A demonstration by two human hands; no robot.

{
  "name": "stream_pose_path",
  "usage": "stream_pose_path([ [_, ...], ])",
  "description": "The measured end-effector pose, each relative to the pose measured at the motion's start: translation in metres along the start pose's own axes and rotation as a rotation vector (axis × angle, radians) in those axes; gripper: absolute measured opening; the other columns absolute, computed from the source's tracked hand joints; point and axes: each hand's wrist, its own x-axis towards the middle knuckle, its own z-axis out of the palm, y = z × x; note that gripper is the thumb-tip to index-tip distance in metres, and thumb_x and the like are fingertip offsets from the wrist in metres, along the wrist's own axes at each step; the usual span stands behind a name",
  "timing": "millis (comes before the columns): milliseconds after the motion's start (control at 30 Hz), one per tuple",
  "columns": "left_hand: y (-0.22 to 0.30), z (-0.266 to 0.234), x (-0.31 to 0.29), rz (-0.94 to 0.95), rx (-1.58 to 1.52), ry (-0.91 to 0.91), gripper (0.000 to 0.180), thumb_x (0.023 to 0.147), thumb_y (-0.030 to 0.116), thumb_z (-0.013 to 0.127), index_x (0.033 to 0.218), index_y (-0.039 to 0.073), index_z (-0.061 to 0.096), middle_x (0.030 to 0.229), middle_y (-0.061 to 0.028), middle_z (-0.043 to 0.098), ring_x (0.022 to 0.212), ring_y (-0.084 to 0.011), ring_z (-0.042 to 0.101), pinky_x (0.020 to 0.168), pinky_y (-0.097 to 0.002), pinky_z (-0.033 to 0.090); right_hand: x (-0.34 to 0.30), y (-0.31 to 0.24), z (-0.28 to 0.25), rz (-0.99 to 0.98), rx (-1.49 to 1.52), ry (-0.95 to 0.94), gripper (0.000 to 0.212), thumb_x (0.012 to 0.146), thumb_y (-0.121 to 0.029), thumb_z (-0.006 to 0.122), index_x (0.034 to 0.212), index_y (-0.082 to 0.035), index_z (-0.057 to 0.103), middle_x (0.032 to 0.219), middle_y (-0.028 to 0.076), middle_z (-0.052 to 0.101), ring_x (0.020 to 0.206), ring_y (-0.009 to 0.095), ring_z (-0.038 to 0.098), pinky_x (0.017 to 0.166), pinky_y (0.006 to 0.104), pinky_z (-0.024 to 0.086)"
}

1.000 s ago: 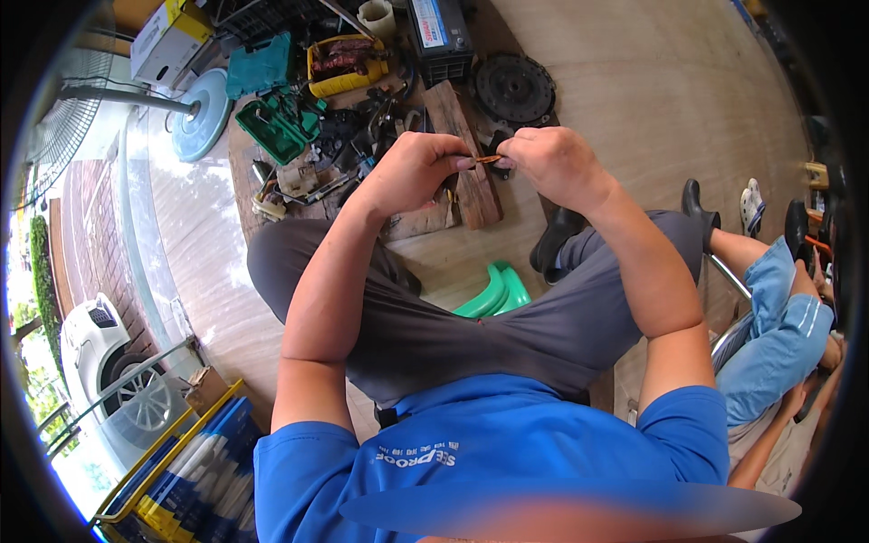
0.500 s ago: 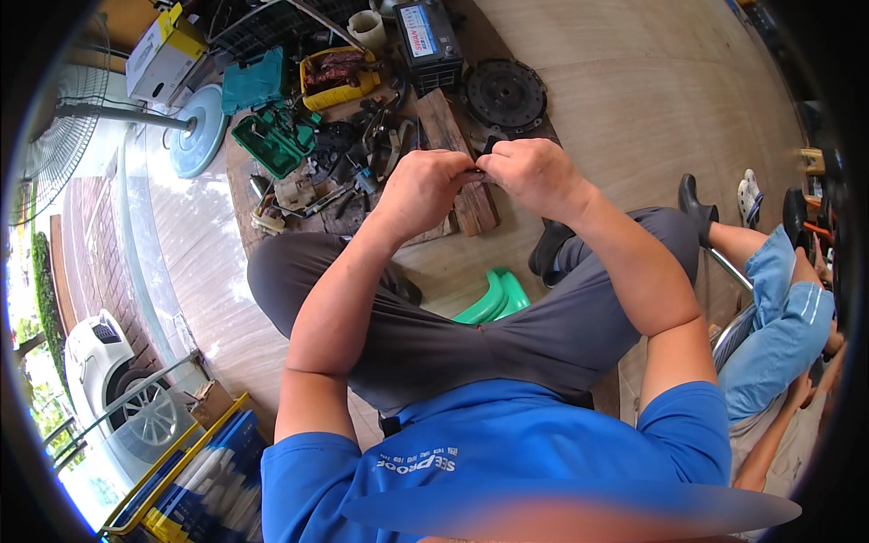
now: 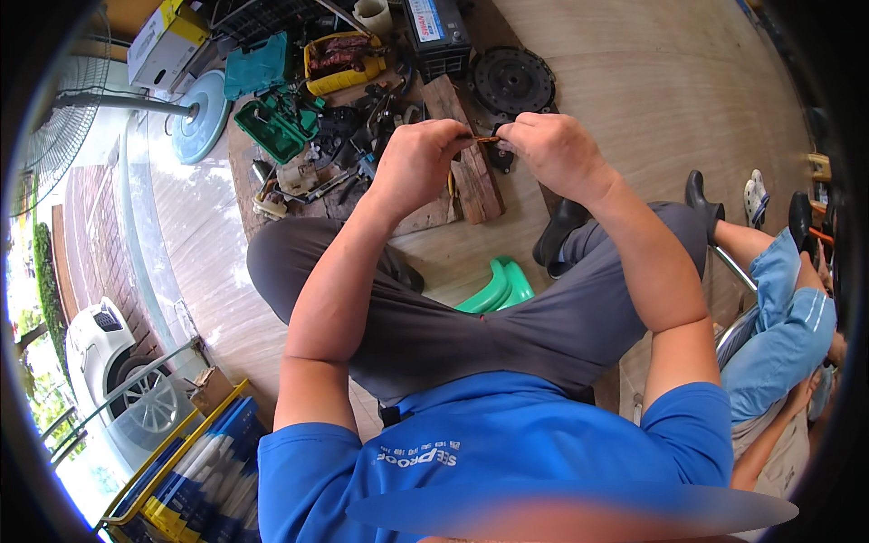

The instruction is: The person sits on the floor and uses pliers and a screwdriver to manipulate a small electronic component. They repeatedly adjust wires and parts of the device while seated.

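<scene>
Above a worn wooden block (image 3: 477, 185), my two hands meet at a short, thin strip (image 3: 487, 138). It looks dark with an orange-brown stretch, perhaps a wire; its exact kind is too small to make out. My left hand (image 3: 421, 163) pinches one end between thumb and fingertips. The other end is pinched in my right hand (image 3: 557, 156), and the strip spans the small gap between them. Below the right fingertips lies a small black part (image 3: 501, 159). Just beyond that hand rests a round black metal disc (image 3: 512, 81).
Left of the block lie jumbled metal parts (image 3: 344, 131), an open green case (image 3: 281, 131) and a yellow container (image 3: 319, 83). A black battery (image 3: 441, 61) stands behind. A fan (image 3: 195, 110) is at far left. On the right, another person's legs (image 3: 769, 308) show.
Both hands have risen slightly away from my body and drawn a little apart. More of the thin strip now shows between the fingertips.
</scene>
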Motion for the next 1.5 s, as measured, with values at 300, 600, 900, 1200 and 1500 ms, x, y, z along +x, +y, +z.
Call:
stream_pose_path([
  [300, -0.013, -0.009, 0.001, -0.05, -0.005, 0.039, 0.014, 0.088, 0.001, 0.067, 0.101, -0.003, 0.07, 0.082, -0.0155, 0.07, 0.072, -0.0248, 0.07, 0.068, -0.0319, 0.055, 0.002, -0.001, -0.006, 0.097, 0.138, 0.01, 0.011, 0.09, -0.011, 0.067, 0.093, 0.0, 0.068, 0.082, 0.013, 0.067, 0.078, 0.032, 0.066, 0.07, 0.0401, 0.053],
  [600, -0.005, 0.002, -0.001, 0.259, 0.406, 0.094, 0.036, 0.079, 0.009, 0.074, 0.114, 0.009, 0.07, 0.103, -0.0084, 0.07, 0.095, -0.0282, 0.066, 0.084, -0.0372, 0.051, 0.005, -0.004, -0.005, 0.146, 0.268, -0.031, 0.016, 0.093, -0.015, 0.064, 0.093, 0.0, 0.068, 0.085, 0.017, 0.068, 0.084, 0.036, 0.066, 0.074, 0.0432, 0.053],
  [900, -0.003, 0.013, -0.001, 0.244, 0.321, 0.049, 0.02, 0.079, 0.005, 0.069, 0.098, 0.009, 0.073, 0.083, -0.0082, 0.068, 0.076, -0.0284, 0.066, 0.072, -0.0372, 0.053, 0.006, -0.005, -0.003, 0.138, 0.366, -0.088, 0.02, 0.093, -0.018, 0.062, 0.087, 0.001, 0.066, 0.083, 0.017, 0.067, 0.084, 0.038, 0.065, 0.075, 0.0449, 0.053],
  [1200, -0.005, 0.008, -0.002, 0.081, 0.121, 0.006, 0.013, 0.085, 0.009, 0.07, 0.097, 0.007, 0.072, 0.087, -0.0128, 0.069, 0.081, -0.0339, 0.068, 0.069, -0.0416, 0.055, 0.003, -0.002, -0.005, 0.105, 0.255, -0.124, 0.017, 0.091, -0.018, 0.064, 0.085, -0.002, 0.065, 0.083, 0.015, 0.066, 0.082, 0.036, 0.066, 0.073, 0.0438, 0.053],
  [1500, 0.001, 0.006, -0.001, 0.152, 0.275, -0.111, 0.018, 0.085, 0.008, 0.069, 0.102, 0.004, 0.072, 0.09, -0.0147, 0.069, 0.083, -0.035, 0.067, 0.073, -0.04, 0.053, -0.004, 0.0, 0.001, 0.013, -0.02, -0.204, 0.007, 0.081, -0.011, 0.061, 0.079, -0.006, 0.066, 0.085, 0.013, 0.07, 0.083, 0.031, 0.072, 0.072, 0.0403, 0.059],
])
